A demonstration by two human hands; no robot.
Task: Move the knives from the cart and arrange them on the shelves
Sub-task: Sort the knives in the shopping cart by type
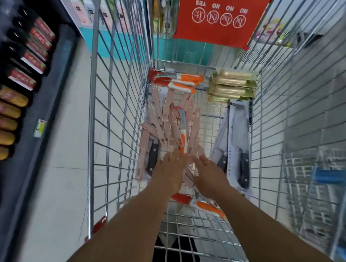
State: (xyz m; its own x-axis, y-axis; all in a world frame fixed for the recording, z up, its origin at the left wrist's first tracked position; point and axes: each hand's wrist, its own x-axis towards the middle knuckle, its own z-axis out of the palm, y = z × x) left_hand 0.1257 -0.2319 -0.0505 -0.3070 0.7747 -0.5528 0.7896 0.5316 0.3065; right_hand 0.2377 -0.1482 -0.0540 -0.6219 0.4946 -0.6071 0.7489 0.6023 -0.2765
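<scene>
1. Head view, progress: the silver wire shopping cart (118, 109) looks well stocked, so by my judgement most of the moving is yet to be done. On its floor lie a loose heap of pale pink sheathed knives (169, 123), orange-and-white handled knives in red card packs (177, 81) at the far end, another orange-handled pack (203, 205) near the person, a stack of gold-coloured flat packs (231, 86) in the far right corner, and large black-handled cleavers in clear packaging (238, 145) along the right wall.

2. Head view, hands: the left hand (169, 170) and the right hand (209, 175) both reach down over the pink heap with fingers stretched and spread. Neither visibly grips a knife; the fingertips are blurred, so contact cannot be told.

3. Head view, shelves: the dark shelf at the left (57, 99) carries rows of black-and-red packaged items (37, 45); whether these are knives is unclear.

4. Head view, writing: the red plastic child-seat flap (221, 19) shows, upside down, "YES" and three times "NO" above circled pictograms. The small shelf-edge label (40, 128) and the knife packaging are too blurred to read.
</scene>
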